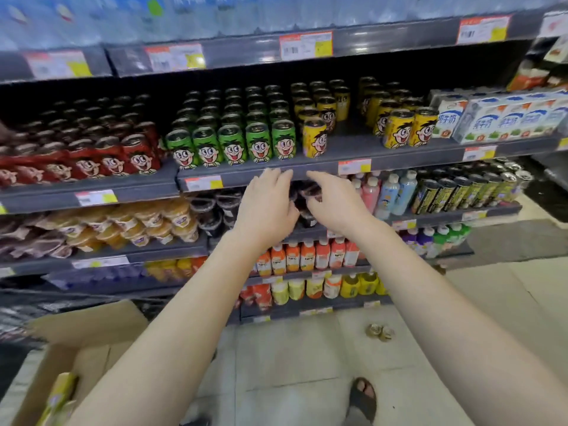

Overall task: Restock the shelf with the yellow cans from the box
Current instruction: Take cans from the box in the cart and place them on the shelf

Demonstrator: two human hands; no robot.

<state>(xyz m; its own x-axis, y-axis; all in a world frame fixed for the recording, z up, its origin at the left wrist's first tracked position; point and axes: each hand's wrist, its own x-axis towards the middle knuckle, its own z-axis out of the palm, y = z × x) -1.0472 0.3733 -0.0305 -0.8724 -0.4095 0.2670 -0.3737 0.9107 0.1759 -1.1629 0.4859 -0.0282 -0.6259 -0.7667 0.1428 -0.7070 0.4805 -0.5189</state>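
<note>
The left hand (267, 204) and right hand (335, 204) hover empty, fingers loosely spread, just below the shelf (384, 148) with a yellow can (314, 138).

Cans (314, 137) on shelf (399, 149), milk cartons (504, 118) at right; box (92, 333) lower left on floor (307, 358).

Yellow cans (314, 137) with cartoon faces beside green cans (257, 143) and red cans (140, 155).

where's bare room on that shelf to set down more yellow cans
Bare shelf lies between the lone front yellow can and the right yellow cans. The green cans and red cans are packed to the front edge; milk cartons fill the right end.
</note>
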